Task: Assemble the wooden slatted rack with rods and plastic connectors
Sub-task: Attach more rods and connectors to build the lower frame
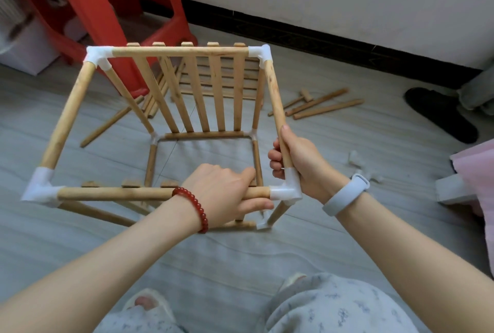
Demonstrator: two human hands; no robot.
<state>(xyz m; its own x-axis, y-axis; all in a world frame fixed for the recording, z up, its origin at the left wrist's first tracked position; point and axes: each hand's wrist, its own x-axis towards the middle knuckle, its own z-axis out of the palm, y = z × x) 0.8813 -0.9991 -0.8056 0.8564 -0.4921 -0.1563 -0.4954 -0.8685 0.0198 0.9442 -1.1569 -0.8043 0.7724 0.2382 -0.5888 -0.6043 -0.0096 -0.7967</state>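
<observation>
- Head view: wooden rack frame (171,118) standing on grey floor (240,252), centre of shot, open top toward camera.
- Top square of four rods joined by white plastic corner connectors at 10, 1, 8 and 4 o'clock of the frame.
- Slatted panel (203,91) on the far side, slats running down to the lower far rod (205,135).
- Left hand (224,193), red bead bracelet (192,207) on wrist, wrapped around near top rod (115,194), just left of the near-right connector (286,191).
- Right hand (296,161), pale wristband (344,193), gripping right-side top rod (275,94) just above that same connector, thumb lying along the rod.
- Loose rods (326,108) on floor at 2 o'clock, well apart from frame; more rods and a second slatted panel (222,83) behind the frame at 12 o'clock.
- Small white connectors (355,158) on floor at 3 o'clock.
- Red plastic stool (112,11) at 11 o'clock, black slipper (438,116) at 2 o'clock.
</observation>
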